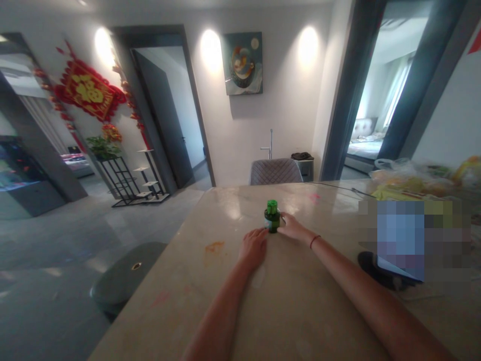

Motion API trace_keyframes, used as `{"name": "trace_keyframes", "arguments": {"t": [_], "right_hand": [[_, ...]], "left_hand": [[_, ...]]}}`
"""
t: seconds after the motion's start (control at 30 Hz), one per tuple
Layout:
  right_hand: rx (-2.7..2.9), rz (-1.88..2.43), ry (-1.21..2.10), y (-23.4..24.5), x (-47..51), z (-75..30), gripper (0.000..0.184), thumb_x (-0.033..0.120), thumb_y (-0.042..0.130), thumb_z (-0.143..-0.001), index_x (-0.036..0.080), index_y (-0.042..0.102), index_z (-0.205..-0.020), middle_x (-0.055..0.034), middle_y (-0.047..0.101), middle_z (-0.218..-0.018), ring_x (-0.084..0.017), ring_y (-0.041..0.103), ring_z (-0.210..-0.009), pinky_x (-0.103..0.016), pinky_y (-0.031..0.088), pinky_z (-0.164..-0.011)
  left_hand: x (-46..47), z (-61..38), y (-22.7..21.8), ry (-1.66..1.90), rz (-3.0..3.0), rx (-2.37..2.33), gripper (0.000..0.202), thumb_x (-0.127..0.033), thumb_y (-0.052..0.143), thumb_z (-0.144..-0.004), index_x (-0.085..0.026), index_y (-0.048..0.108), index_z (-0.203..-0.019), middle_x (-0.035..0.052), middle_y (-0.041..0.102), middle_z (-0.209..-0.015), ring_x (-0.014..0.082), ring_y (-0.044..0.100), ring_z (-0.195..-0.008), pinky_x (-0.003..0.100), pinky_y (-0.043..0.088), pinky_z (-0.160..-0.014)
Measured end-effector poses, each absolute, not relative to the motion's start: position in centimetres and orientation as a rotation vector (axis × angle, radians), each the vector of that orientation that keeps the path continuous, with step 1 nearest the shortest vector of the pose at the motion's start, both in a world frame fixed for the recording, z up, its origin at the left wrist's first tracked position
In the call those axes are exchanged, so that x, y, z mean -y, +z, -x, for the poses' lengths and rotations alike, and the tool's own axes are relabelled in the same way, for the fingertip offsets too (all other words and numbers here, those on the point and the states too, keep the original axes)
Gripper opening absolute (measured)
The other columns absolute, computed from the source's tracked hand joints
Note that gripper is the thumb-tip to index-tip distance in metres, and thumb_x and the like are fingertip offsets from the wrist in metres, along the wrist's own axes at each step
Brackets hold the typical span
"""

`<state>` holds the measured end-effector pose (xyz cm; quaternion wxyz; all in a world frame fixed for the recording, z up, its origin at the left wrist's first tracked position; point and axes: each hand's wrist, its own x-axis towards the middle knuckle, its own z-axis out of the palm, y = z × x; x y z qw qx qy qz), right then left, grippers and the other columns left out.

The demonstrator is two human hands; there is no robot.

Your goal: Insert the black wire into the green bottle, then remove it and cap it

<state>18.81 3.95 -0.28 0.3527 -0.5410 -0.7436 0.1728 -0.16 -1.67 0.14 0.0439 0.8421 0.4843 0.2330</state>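
Note:
A small dark green bottle (272, 224) with a bright green cap (272, 206) stands upright on the table. My right hand (295, 226), with a thin red band at its wrist, reaches in from the right; its curled fingers are at the bottle's right side and seem to grip it. My left hand (254, 245) lies palm down on the tabletop, fingers stretched out, their tips close to the lower left of the bottle. Whether the left fingertips touch the bottle I cannot tell.
The pale table (293, 311) has an orange stain (215, 246) on its left. To the right are a screen on a black stand (389, 273) and plastic bags (413, 178). A grey chair (276, 171) stands at the far edge, a green stool (126, 273) at the left.

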Motion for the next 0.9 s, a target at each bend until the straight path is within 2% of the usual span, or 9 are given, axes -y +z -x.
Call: {"name": "trace_keyframes", "arguments": {"t": [0.07, 0.17, 0.27, 0.4, 0.5, 0.57, 0.63, 0.73, 0.9], "right_hand": [[1.823, 1.323, 0.574, -0.5, -4.3, -18.7, 0.054, 0.024, 0.064, -0.062, 0.016, 0.048, -0.112, -0.0081, 0.06, -0.106, -0.021, 0.057, -0.096, -0.033, 0.042, -0.085], [1.705, 1.41, 0.573, -1.0, -5.2, -18.3, 0.071, 0.034, 0.071, -0.056, 0.015, 0.041, -0.118, -0.0105, 0.061, -0.102, -0.023, 0.058, -0.093, -0.035, 0.044, -0.081], [1.669, 1.465, 0.531, -1.3, -6.4, -17.6, 0.071, 0.037, 0.072, -0.056, 0.016, 0.04, -0.116, -0.0107, 0.061, -0.101, -0.024, 0.058, -0.093, -0.035, 0.044, -0.081], [1.765, 1.423, 0.524, -0.7, -8.1, -17.3, 0.062, 0.023, 0.068, -0.059, 0.014, 0.041, -0.114, -0.0129, 0.056, -0.112, -0.023, 0.054, -0.103, -0.032, 0.042, -0.086], [1.703, 1.638, 0.358, 0.2, -8.9, -17.7, 0.054, 0.008, 0.058, -0.064, 0.012, 0.043, -0.115, -0.0163, 0.057, -0.111, -0.025, 0.053, -0.106, -0.033, 0.04, -0.088], [1.693, 1.699, 0.333, 0.7, -9.1, -17.7, 0.053, 0.004, 0.053, -0.065, 0.011, 0.043, -0.116, -0.0175, 0.057, -0.112, -0.025, 0.051, -0.108, -0.033, 0.039, -0.089], [1.749, 1.624, 0.411, 0.8, -9.1, -17.1, 0.056, 0.008, 0.055, -0.066, 0.01, 0.04, -0.12, -0.0171, 0.054, -0.117, -0.023, 0.049, -0.112, -0.032, 0.038, -0.091], [1.764, 1.507, 0.488, 0.5, -8.9, -15.9, 0.066, 0.025, 0.064, -0.064, 0.012, 0.036, -0.122, -0.0152, 0.052, -0.12, -0.022, 0.049, -0.111, -0.034, 0.038, -0.091], [1.718, 1.469, 0.399, 0.2, -7.8, -15.9, 0.058, 0.036, 0.065, -0.061, 0.014, 0.045, -0.111, -0.0116, 0.059, -0.107, -0.02, 0.054, -0.099, -0.032, 0.041, -0.083]], "left_hand": [[1.6, 0.1, -0.1, 0.714, -2.548, -1.522, 0.042, -0.019, 0.041, -0.08, -0.024, 0.048, -0.121, 0.0057, 0.051, -0.123, 0.0187, 0.044, -0.113, 0.035, 0.031, -0.098], [1.5, 0.0, -0.2, 0.727, -2.508, -1.581, 0.035, -0.021, 0.04, -0.081, -0.021, 0.054, -0.114, 0.0068, 0.054, -0.119, 0.0193, 0.047, -0.11, 0.035, 0.033, -0.097], [1.5, 0.0, -0.1, 0.758, -2.484, -1.61, 0.031, -0.02, 0.041, -0.08, -0.019, 0.057, -0.107, 0.0071, 0.056, -0.114, 0.0185, 0.048, -0.106, 0.034, 0.034, -0.095], [1.5, 0.1, 0.0, 0.762, -2.454, -1.638, 0.028, -0.018, 0.042, -0.079, -0.018, 0.058, -0.102, 0.007, 0.058, -0.108, 0.0177, 0.05, -0.103, 0.032, 0.035, -0.093], [1.4, 0.2, 0.1, 0.728, -2.437, -1.649, 0.025, -0.019, 0.041, -0.08, -0.018, 0.06, -0.096, 0.0059, 0.059, -0.103, 0.0172, 0.05, -0.099, 0.031, 0.036, -0.091], [1.5, 0.2, 0.2, 0.713, -2.418, -1.665, 0.025, -0.018, 0.04, -0.08, -0.018, 0.06, -0.094, 0.0058, 0.059, -0.101, 0.0169, 0.051, -0.097, 0.03, 0.036, -0.089], [1.6, 0.2, 0.2, 0.714, -2.408, -1.672, 0.025, -0.017, 0.04, -0.079, -0.017, 0.06, -0.093, 0.0062, 0.059, -0.1, 0.0172, 0.051, -0.096, 0.03, 0.036, -0.088], [1.7, 0.2, 0.4, 0.712, -2.407, -1.673, 0.024, -0.017, 0.04, -0.078, -0.017, 0.06, -0.093, 0.007, 0.059, -0.099, 0.0177, 0.052, -0.095, 0.031, 0.037, -0.088], [1.8, 0.1, 0.9, 0.717, -2.395, -1.71, 0.024, -0.021, 0.04, -0.08, -0.016, 0.062, -0.086, 0.0081, 0.061, -0.095, 0.0175, 0.053, -0.091, 0.029, 0.037, -0.084]]}}
